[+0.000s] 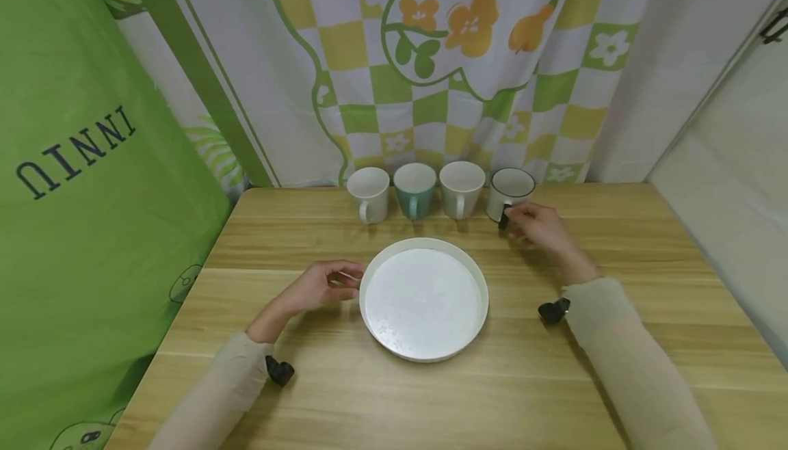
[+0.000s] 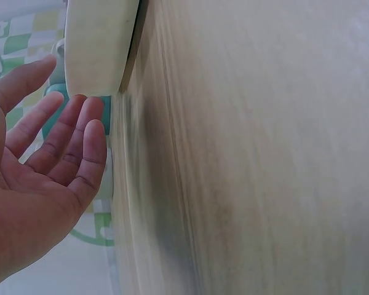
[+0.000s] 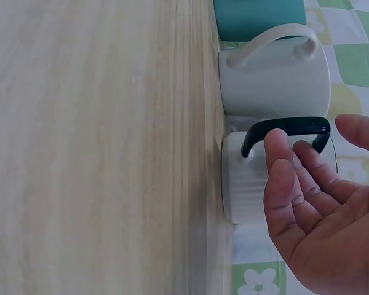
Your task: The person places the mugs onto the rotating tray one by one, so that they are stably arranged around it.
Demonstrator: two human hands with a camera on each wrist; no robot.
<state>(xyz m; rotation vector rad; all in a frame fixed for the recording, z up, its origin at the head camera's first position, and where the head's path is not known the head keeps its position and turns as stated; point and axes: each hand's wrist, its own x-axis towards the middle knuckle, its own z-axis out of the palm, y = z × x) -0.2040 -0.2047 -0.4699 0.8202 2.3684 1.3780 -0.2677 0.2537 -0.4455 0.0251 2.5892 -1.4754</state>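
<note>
A round white tray [image 1: 423,303] with a raised rim lies on the wooden table. Beside its left rim, my left hand [image 1: 323,284] has loosely bent fingers spread from the thumb; in the left wrist view the fingertips are close to or touching the tray's side [image 2: 98,49]. At the right end of a row of mugs stands a white mug with a dark rim [image 1: 512,187] and a black handle [image 3: 286,127]. My right hand [image 1: 540,228] is at that handle. Its fingers are bent next to the handle, while the thumb stands apart from it in the right wrist view.
Left of the dark-rimmed mug stand a white mug [image 1: 462,187], a teal mug [image 1: 414,190] and another white mug [image 1: 369,193], handles facing me. A patterned curtain [image 1: 382,94] hangs behind the table [image 1: 345,402]. Green fabric [image 1: 86,231] hangs at the left.
</note>
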